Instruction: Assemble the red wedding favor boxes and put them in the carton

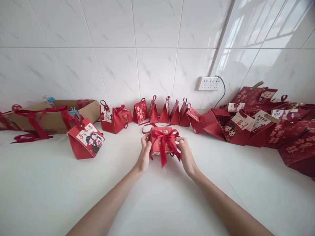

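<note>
Between my two hands is a red gift box [155,146] with pale lettering, in the middle of the white table. A shiny red ribbon bow [165,139] sits on the side facing me, its tails hanging down. My left hand [145,152] grips the box's left side, thumb toward me. On the right side my right hand [185,154] holds it with bent fingers. The far fingers of both hands are partly hidden behind the box. Behind it, dark red ribbon strips and a row of red triangular gift boxes [154,113] stand along the wall.
A cardboard box [49,123] with red ribbons and blue binder clips lies at the left. One triangular box with a couple cartoon tag [86,139] stands before it. Many red boxes [261,121] are heaped at the right. A power strip [208,84] with a cable is on the tiled wall.
</note>
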`<state>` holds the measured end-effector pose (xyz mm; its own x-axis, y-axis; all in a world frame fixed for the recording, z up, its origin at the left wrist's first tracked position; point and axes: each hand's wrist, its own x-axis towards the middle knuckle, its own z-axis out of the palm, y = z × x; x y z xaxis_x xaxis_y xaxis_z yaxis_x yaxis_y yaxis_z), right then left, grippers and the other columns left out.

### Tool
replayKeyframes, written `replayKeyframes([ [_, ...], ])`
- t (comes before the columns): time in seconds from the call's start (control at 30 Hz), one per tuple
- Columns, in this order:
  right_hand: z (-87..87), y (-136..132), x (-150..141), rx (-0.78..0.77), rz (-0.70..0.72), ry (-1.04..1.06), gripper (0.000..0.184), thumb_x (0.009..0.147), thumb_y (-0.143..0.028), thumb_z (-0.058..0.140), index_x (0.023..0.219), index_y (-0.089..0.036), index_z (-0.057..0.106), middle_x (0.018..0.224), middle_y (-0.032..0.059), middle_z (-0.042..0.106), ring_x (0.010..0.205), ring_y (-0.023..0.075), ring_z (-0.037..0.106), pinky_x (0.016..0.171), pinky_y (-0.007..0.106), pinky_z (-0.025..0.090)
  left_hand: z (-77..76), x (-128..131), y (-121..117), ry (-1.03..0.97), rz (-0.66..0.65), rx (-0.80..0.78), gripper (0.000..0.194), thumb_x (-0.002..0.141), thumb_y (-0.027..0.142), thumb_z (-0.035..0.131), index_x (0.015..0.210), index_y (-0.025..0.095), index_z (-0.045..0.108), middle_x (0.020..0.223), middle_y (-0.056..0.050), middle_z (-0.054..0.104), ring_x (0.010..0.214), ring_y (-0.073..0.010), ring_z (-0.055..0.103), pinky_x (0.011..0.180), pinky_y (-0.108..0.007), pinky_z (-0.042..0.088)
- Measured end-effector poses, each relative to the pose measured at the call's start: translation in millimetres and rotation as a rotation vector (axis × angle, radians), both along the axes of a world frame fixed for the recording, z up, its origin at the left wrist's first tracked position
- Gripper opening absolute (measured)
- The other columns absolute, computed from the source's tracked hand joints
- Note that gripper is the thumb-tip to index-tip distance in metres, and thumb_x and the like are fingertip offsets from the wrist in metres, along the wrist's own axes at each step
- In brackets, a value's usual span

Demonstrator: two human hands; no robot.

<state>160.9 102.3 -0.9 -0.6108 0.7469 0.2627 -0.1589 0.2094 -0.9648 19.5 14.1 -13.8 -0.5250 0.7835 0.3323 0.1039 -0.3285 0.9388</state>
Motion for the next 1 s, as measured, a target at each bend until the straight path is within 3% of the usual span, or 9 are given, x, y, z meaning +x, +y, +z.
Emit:
replayKeyframes([
  [0.1,6.0,-6,3,-0.096,0.062,0.066,0.042,0.086,-0.064,0.039,0.088,-0.023,0.046,0.104,0.0056,0.055,0.095,0.0190,0.056,0.082,0.036,0.051,7.4,0,-3,0.027,0.083,-0.088,0.058,0.077,0.057,0.054,0.118,0.023,0.031,0.135,-0.013,0.042,0.125,-0.0259,0.046,0.095,-0.037,0.049],
  [0.23,9.9,-8,6,-0.027,0.057,0.009,0.047,0.082,-0.067,0.043,0.078,-0.021,0.046,0.090,0.0040,0.053,0.085,0.0179,0.054,0.081,0.036,0.050,16.8,-1,-8,0.123,0.167,-0.103,0.068,0.071,0.041,0.066,0.127,0.025,0.030,0.137,-0.011,0.038,0.128,-0.0261,0.043,0.099,-0.039,0.045],
  [0.37,11.5,-4,8,0.037,-0.039,-0.078,0.050,0.080,-0.068,0.044,0.069,-0.019,0.047,0.083,0.0034,0.051,0.079,0.0181,0.054,0.077,0.036,0.050,19.2,2,-11,0.238,0.102,-0.118,0.068,0.071,0.035,0.067,0.130,0.026,0.033,0.133,-0.011,0.041,0.125,-0.0256,0.045,0.100,-0.038,0.044],
  [0.5,13.9,-4,7,0.070,-0.099,-0.110,0.042,0.082,-0.058,0.048,0.069,-0.019,0.050,0.087,0.0040,0.052,0.077,0.0171,0.056,0.077,0.035,0.049,16.3,5,-10,0.262,0.063,-0.077,0.069,0.075,0.041,0.065,0.131,0.024,0.028,0.134,-0.012,0.041,0.123,-0.0245,0.047,0.101,-0.039,0.043],
  [0.6,14.6,-5,6,0.098,-0.118,-0.108,0.037,0.082,-0.054,0.047,0.078,-0.018,0.055,0.098,0.0062,0.054,0.079,0.0171,0.057,0.074,0.033,0.049,15.1,5,-8,0.279,0.183,0.005,0.053,0.080,0.047,0.059,0.120,0.024,0.034,0.131,-0.011,0.044,0.122,-0.0235,0.047,0.098,-0.038,0.045],
  [0.73,14.7,-6,4,0.101,-0.093,-0.103,0.035,0.083,-0.053,0.046,0.082,-0.019,0.056,0.099,0.0069,0.055,0.079,0.0182,0.059,0.070,0.033,0.049,18.8,6,-10,0.302,0.303,-0.014,0.034,0.083,0.048,0.055,0.104,0.023,0.045,0.115,-0.007,0.051,0.111,-0.0206,0.052,0.090,-0.035,0.049],
  [0.87,14.2,-6,5,0.070,-0.045,-0.074,0.032,0.081,-0.052,0.052,0.082,-0.020,0.054,0.108,0.0068,0.056,0.078,0.0172,0.061,0.069,0.032,0.050,23.7,7,-11,0.325,0.338,-0.010,0.028,0.083,0.049,0.055,0.086,0.021,0.052,0.109,-0.007,0.051,0.109,-0.0212,0.051,0.082,-0.031,0.051],
  [1.0,12.1,-4,6,0.026,0.000,-0.016,0.033,0.083,-0.053,0.051,0.077,-0.020,0.050,0.100,0.0046,0.058,0.071,0.0138,0.057,0.069,0.031,0.051,25.4,10,-11,0.306,0.385,-0.016,0.031,0.085,0.050,0.051,0.075,0.020,0.049,0.110,-0.007,0.053,0.106,-0.0202,0.053,0.081,-0.029,0.050],
])
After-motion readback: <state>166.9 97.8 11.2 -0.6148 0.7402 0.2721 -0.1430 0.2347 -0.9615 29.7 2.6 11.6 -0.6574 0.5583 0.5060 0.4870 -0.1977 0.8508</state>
